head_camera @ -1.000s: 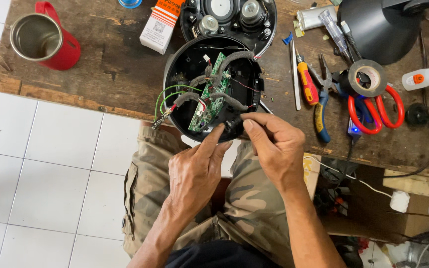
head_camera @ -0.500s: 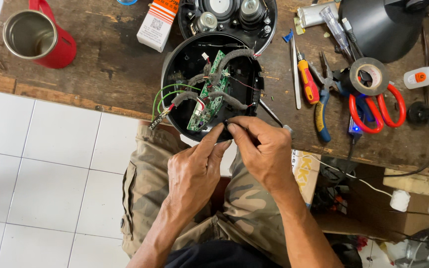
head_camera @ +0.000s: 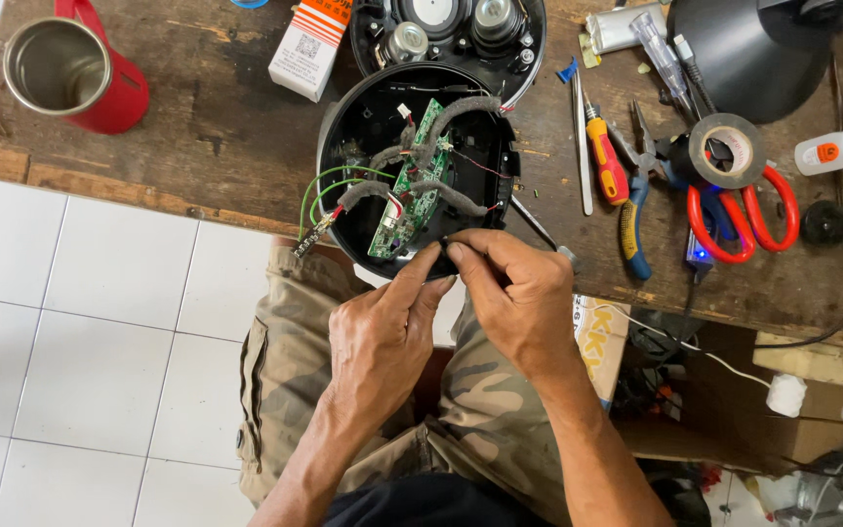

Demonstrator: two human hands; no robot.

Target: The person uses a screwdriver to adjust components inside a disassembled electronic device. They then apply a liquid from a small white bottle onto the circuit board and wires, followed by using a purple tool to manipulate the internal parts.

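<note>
A round black device housing (head_camera: 358,127) lies open at the near edge of the wooden workbench (head_camera: 197,107). Inside it sit a green circuit board (head_camera: 412,185) and foam-wrapped wires (head_camera: 446,195). Green wires (head_camera: 319,190) loop out of its left side. My left hand (head_camera: 378,337) and my right hand (head_camera: 514,288) meet at the housing's near rim, fingertips pinching a small dark part (head_camera: 444,244). What exactly the part is stays hidden by the fingers.
A red metal mug (head_camera: 75,73) stands far left. A second black shell with speakers (head_camera: 451,29) lies behind the housing. To the right lie tweezers (head_camera: 581,146), pliers (head_camera: 626,195), red scissors (head_camera: 743,215), a tape roll (head_camera: 727,151) and a black lamp shade (head_camera: 734,49).
Both hands have shifted a little along the housing's near rim, fingertips still together on the small dark part. The housing and the tools have stayed put.
</note>
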